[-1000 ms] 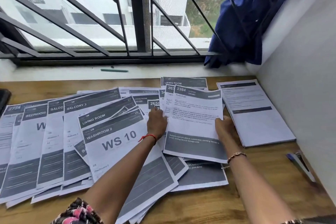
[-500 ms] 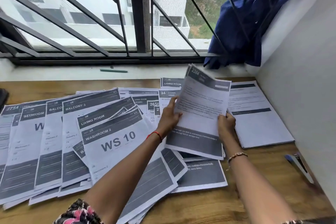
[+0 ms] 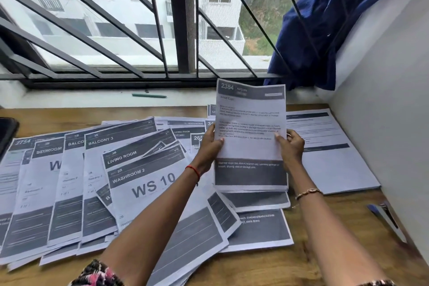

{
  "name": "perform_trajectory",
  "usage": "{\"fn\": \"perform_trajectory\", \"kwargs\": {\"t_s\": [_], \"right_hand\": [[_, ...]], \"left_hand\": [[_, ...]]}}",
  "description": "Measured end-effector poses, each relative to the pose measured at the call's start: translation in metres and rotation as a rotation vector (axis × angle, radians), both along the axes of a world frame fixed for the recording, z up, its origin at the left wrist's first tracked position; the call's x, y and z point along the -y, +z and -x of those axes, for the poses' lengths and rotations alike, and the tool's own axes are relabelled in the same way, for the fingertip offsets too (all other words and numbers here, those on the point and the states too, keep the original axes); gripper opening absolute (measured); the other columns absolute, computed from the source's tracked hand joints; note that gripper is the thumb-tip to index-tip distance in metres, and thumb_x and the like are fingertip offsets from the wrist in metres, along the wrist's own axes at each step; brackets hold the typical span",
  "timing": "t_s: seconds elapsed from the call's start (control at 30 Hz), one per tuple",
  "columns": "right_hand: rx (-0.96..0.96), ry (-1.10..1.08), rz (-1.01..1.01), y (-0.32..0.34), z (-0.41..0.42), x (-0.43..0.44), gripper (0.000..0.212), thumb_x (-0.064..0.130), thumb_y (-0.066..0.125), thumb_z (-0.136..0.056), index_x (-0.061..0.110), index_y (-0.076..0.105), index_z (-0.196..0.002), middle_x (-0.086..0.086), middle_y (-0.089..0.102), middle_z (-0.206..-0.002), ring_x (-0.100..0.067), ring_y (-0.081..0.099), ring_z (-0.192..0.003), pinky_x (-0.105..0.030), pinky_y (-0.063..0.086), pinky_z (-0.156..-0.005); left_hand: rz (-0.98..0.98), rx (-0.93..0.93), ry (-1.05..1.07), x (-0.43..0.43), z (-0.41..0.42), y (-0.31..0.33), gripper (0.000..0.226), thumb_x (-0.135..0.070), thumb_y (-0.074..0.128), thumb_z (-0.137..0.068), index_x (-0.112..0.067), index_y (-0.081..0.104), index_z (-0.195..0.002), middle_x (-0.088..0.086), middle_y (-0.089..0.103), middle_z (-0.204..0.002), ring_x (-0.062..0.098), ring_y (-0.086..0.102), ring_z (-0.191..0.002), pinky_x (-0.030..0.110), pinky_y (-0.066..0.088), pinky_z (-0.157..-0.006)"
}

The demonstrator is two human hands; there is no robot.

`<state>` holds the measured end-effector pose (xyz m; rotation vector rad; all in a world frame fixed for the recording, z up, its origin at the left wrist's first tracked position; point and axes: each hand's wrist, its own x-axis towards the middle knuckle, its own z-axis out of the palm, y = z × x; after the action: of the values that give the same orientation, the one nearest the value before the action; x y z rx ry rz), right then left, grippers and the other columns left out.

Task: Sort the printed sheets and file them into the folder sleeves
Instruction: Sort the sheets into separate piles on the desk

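Note:
I hold a thin stack of printed sheets upright above the desk; its top sheet is headed "2384 KITCHEN". My left hand grips the stack's left edge and my right hand grips its right edge. Many other printed sheets lie fanned over the wooden desk, among them "WASHROOM 2 WS 10", "LIVING ROOM", "BALCONY 3" and "BEDROOM". A separate neat pile of sheets lies flat at the right, beside the wall. No folder sleeves can be made out.
A white wall borders the desk on the right, with a barred window behind. A green pen lies on the sill. Blue cloth hangs at the upper right. A dark device sits at the far left; a blue-and-white clip-like item lies near the wall.
Both hands have lifted the "2384" stack off the spread sheets and tipped it upright, moving it a little to the right. The other sheets lie as before.

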<state>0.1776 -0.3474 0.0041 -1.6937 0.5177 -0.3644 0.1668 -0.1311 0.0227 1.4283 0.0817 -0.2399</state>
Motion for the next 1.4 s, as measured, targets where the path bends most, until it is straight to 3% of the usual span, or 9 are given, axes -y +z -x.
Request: {"fn": "perform_trajectory", "kwargs": {"t_s": [0.1, 0.2, 0.3, 0.4, 0.7, 0.83, 0.97, 1.23, 1.4], "right_hand": [[0.026, -0.055, -0.013, 0.002, -0.007, 0.005, 0.023, 0.000, 0.063, -0.084, -0.008, 0.063, -0.106, -0.008, 0.063, -0.093, -0.009, 0.059, -0.070, -0.007, 0.047, -0.056], [0.015, -0.190, -0.121, 0.006, -0.010, 0.015, 0.023, -0.002, 0.060, -0.084, -0.006, 0.064, -0.106, 0.001, 0.062, -0.080, 0.002, 0.053, -0.059, -0.005, 0.044, -0.052], [-0.044, -0.218, -0.127, 0.002, -0.006, 0.026, 0.022, -0.003, 0.060, -0.083, -0.006, 0.065, -0.104, -0.003, 0.061, -0.085, -0.002, 0.053, -0.060, -0.003, 0.041, -0.047], [-0.104, -0.222, -0.114, -0.009, 0.004, 0.030, 0.025, -0.003, 0.060, -0.083, -0.007, 0.064, -0.107, -0.007, 0.059, -0.095, -0.013, 0.054, -0.070, -0.002, 0.039, -0.044], [-0.329, 0.023, 0.034, -0.034, 0.021, 0.027, 0.026, -0.011, 0.060, -0.079, -0.009, 0.063, -0.105, -0.010, 0.061, -0.094, -0.012, 0.051, -0.061, -0.007, 0.039, -0.041], [-0.357, 0.111, 0.094, -0.035, 0.019, 0.030, 0.027, -0.012, 0.058, -0.079, -0.009, 0.064, -0.105, -0.014, 0.064, -0.099, -0.021, 0.055, -0.082, -0.005, 0.041, -0.046], [-0.338, 0.151, 0.078, -0.034, 0.018, 0.031, 0.034, -0.012, 0.054, -0.081, -0.005, 0.062, -0.113, -0.019, 0.064, -0.112, -0.023, 0.058, -0.091, -0.009, 0.048, -0.057], [-0.202, 0.098, 0.073, -0.012, 0.016, 0.023, 0.028, -0.007, 0.055, -0.084, -0.003, 0.062, -0.111, -0.008, 0.061, -0.100, -0.020, 0.054, -0.081, -0.003, 0.041, -0.048], [-0.132, 0.128, -0.009, 0.000, 0.006, 0.019, 0.026, 0.010, 0.066, -0.085, 0.003, 0.062, -0.109, -0.010, 0.064, -0.104, -0.019, 0.060, -0.087, -0.010, 0.048, -0.064]], "left_hand": [[-0.043, 0.002, -0.081, -0.001, 0.001, 0.001, 0.036, -0.003, 0.041, -0.098, -0.010, 0.041, -0.133, 0.011, 0.053, -0.130, 0.020, 0.053, -0.114, 0.030, 0.047, -0.096], [-0.381, -0.006, 0.069, -0.002, -0.001, -0.012, 0.040, -0.014, 0.046, -0.098, -0.002, 0.042, -0.136, 0.015, 0.046, -0.137, 0.025, 0.047, -0.122, 0.033, 0.040, -0.102], [-0.579, -0.081, 0.214, -0.008, -0.001, -0.032, 0.023, -0.002, 0.053, -0.086, 0.004, 0.060, -0.107, 0.020, 0.061, -0.116, 0.036, 0.056, -0.109, 0.037, 0.046, -0.086], [-0.641, -0.108, 0.238, -0.010, 0.003, -0.032, 0.010, 0.007, 0.051, -0.079, -0.002, 0.046, -0.078, 0.027, 0.060, -0.099, 0.041, 0.055, -0.095, 0.041, 0.044, -0.072], [-0.498, -0.092, 0.166, -0.001, 0.002, -0.041, 0.025, 0.008, 0.052, -0.083, 0.003, 0.066, -0.104, 0.018, 0.067, -0.110, 0.032, 0.062, -0.100, 0.031, 0.050, -0.079], [-0.431, -0.049, 0.080, 0.006, 0.007, -0.034, 0.029, -0.002, 0.041, -0.096, -0.003, 0.053, -0.123, 0.014, 0.060, -0.123, 0.028, 0.057, -0.109, 0.030, 0.047, -0.086], [-0.382, 0.019, -0.100, 0.014, 0.013, -0.031, 0.048, -0.007, 0.054, -0.092, -0.009, 0.035, -0.137, 0.009, 0.049, -0.137, 0.025, 0.049, -0.123, 0.038, 0.042, -0.103], [-0.102, 0.043, -0.059, 0.019, 0.011, -0.011, 0.058, 0.018, 0.036, -0.084, -0.014, 0.033, -0.133, 0.007, 0.051, -0.125, 0.021, 0.051, -0.115, 0.031, 0.044, -0.100], [0.030, 0.035, -0.061, 0.022, 0.008, 0.001, 0.063, 0.020, 0.035, -0.081, -0.019, 0.032, -0.131, 0.007, 0.054, -0.119, 0.020, 0.056, -0.107, 0.029, 0.053, -0.089]]}}
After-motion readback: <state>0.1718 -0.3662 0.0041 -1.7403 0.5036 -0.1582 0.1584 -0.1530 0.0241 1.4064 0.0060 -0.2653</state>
